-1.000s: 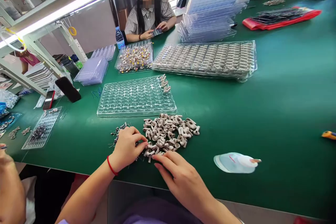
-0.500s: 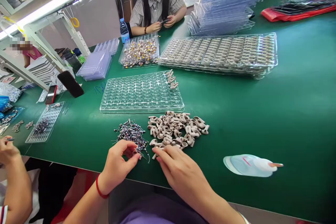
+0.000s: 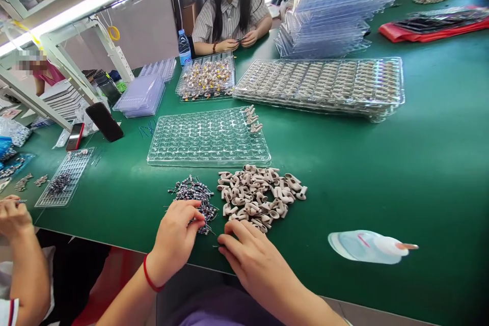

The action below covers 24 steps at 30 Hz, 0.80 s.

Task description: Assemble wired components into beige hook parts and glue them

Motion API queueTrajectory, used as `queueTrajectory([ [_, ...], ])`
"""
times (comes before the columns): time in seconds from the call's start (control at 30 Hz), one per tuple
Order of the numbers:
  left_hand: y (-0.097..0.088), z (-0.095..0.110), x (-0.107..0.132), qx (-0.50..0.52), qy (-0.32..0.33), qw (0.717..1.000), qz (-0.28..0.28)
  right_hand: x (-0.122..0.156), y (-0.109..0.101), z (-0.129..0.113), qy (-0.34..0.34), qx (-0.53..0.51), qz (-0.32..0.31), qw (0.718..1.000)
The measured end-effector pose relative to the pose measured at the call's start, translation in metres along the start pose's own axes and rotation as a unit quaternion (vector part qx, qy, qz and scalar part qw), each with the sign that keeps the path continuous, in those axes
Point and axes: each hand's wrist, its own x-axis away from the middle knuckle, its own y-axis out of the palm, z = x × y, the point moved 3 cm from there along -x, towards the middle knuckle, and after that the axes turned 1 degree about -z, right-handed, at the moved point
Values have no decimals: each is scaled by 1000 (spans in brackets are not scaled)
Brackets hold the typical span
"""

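Note:
My left hand [image 3: 176,232] is closed in a pinch at the near edge of a pile of small dark parts with thin wire leads [image 3: 193,191]. What its fingertips hold is too small or hidden to name. Lower and to the right, my right hand [image 3: 254,254] is also closed, thumb and fingers together; a fine wire end shows at its fingertips, but the rest of what it grips is hidden. Just beyond the right hand lies a heap of beige, hollow, earbud-like shells [image 3: 254,193]. Behind both piles, a clear compartment tray [image 3: 202,137] has several such shells in its far right corner.
At right lies a squeeze bottle [image 3: 367,247] of clear liquid. Filled trays [image 3: 321,84], stacked clear trays [image 3: 328,15] and a tray of white-and-yellow parts [image 3: 206,79] stand farther back. Co-workers sit opposite and at left. Phones [image 3: 105,122] lie at left.
My right hand has drawn back slightly from the shell heap toward me, its fingers now curled together at the wire end. My left hand stays at the wired parts, its fingers turned more downward.

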Motion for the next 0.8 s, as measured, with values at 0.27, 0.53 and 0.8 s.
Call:
queueTrajectory([
  [0.27, 13, 12, 5, -43, 35, 993, -102, 10, -7, 7, 4, -30, -6, 1000],
  [0.53, 13, 14, 31, 207, -38, 978, 18, 31, -21, 5, 15, -82, 49, 995],
  [0.8, 36, 27, 38, 388, -191, 900, -55, 34, -44, 1, 41, -245, 108, 963],
])
